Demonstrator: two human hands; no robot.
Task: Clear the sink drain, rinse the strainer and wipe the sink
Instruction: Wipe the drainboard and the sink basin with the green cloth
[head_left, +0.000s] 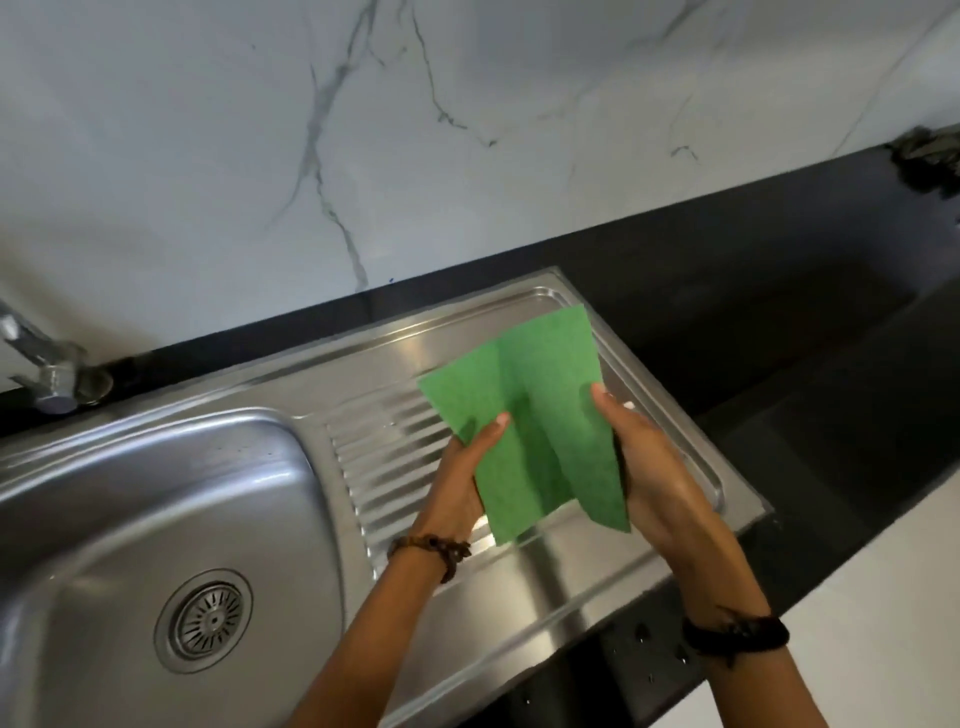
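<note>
Both hands hold a green cloth (535, 431) spread above the ribbed drainboard (395, 467). The left hand (460, 483) pinches its 9 o'clock edge in a closed grip, thumb on top; the right hand (660, 483) grips the 3 o'clock edge likewise. At 8 o'clock the strainer (205, 621) sits in the steel sink (156, 493). Farther off lie the black counter (779, 312), the tap (47, 374) at 10 o'clock, and a marble wall (415, 130).

- A white marble-patterned backsplash (208, 130) with grey veins rises behind the counter.
- The black counter (753, 291) runs along the wall's foot.
- A dark, crumpled clump (922, 161) sits at the counter's far right end, too blurred to identify.
</note>
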